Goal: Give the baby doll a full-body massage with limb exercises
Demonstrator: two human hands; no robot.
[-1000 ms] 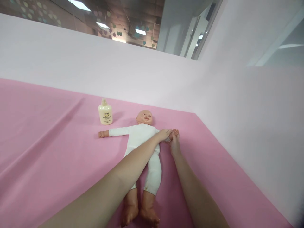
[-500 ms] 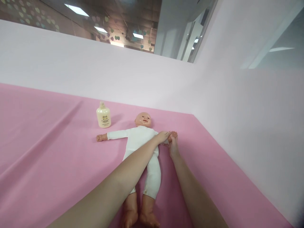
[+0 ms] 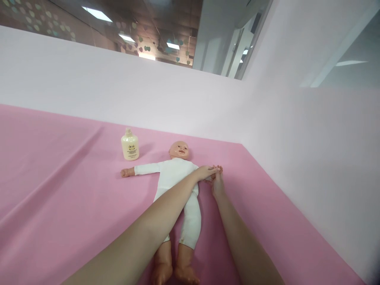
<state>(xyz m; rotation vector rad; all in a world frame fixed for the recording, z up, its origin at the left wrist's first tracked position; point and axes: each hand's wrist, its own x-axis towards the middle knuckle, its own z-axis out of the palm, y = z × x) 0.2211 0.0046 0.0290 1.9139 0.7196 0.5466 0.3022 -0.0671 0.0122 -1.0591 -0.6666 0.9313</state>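
Observation:
A baby doll in a white bodysuit lies on its back on the pink sheet, arms spread, bare feet towards me. My left hand reaches across its body and lies over the doll's arm on the right, fingers stretched out along it. My right hand meets it there, fingers closed round the doll's small hand. A cream lotion bottle stands upright beyond the doll's other arm.
White panel walls close off the back and right side of the pink surface, meeting in a corner beyond the doll's head. Above them show glass partitions and ceiling lights.
My left fingers have slid further out along the doll's arm towards its hand. The view shifted slightly; the doll and bottle have not moved.

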